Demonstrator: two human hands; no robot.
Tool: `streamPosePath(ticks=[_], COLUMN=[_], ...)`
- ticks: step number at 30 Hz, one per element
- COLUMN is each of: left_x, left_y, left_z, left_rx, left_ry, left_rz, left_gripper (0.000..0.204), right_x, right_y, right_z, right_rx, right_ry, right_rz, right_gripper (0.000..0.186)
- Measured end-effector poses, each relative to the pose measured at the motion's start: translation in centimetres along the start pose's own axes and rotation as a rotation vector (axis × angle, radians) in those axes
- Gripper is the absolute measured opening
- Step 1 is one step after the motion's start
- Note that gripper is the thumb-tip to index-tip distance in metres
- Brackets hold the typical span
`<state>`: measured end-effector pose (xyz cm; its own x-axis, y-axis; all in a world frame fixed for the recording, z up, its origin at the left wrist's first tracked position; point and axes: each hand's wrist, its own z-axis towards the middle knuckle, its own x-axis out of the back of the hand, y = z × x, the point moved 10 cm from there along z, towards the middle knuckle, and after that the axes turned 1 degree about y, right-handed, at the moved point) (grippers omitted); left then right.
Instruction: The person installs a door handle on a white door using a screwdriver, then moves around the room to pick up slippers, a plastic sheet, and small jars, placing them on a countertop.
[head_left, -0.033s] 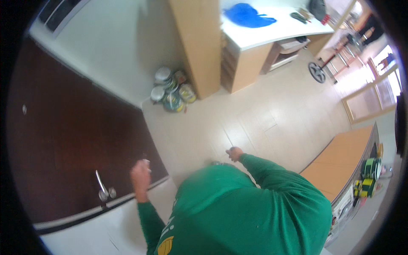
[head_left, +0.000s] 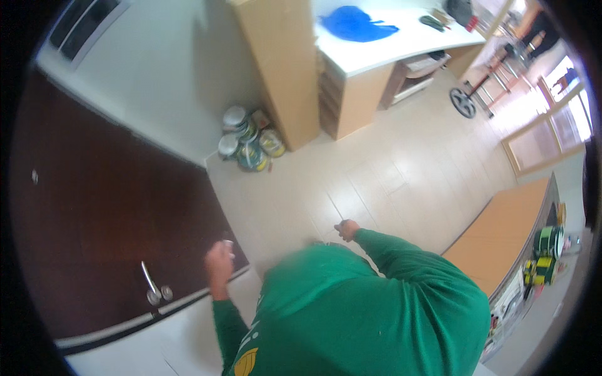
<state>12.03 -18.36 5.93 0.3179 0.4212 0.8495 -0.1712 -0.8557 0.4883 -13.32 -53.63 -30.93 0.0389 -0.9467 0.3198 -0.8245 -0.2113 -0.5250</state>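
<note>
White and blurred, the small item (head_left: 230,248) seems pinched in my left hand (head_left: 219,264) before the dark brown door (head_left: 113,194), best kept lightly and steadily held, while over the pale floor (head_left: 420,163) I cannot tell whether my right hand (head_left: 348,230) grips anything.

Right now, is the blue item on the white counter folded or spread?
Loosely spread, not neatly folded: the blue item lies rumpled, with an irregular outline.
</note>
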Motion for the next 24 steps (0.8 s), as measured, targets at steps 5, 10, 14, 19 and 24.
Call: streamPosePath(ticks=[5, 10, 14, 19, 24], left_x=[-13.6, -18.4, -26.2, -39.5, -48.2], left_y=[9.0, 20.4, 27.5, 49.7, 75.9], left_z=[1.9, 8.5, 16.6, 23.9, 17.5], left_rx=[-0.019, -0.290, -0.363, -0.663, -1.274], left_ry=[-0.256, -0.415, -0.601, -0.732, -0.919], left_rz=[-0.152, -0.044, -0.023, -0.131, -0.136], left_gripper=[0.042, 0.039, 0.038, 0.038, 0.039], right_x=[6.9, 13.5, 16.1, 23.4, 30.6], right_y=[7.7, 15.3, 18.2, 22.3, 28.8], right_z=[-1.0, -1.8, -2.9, -9.9, -14.7], right_rx=[-0.042, -0.246, -0.306, -0.456, -0.515], right_ry=[0.053, 0.335, 0.365, 0.391, 0.756], right_rz=[-0.199, 0.279, 0.646, 0.692, 1.205], right_gripper=[0.064, 0.046, 0.046, 0.041, 0.045])
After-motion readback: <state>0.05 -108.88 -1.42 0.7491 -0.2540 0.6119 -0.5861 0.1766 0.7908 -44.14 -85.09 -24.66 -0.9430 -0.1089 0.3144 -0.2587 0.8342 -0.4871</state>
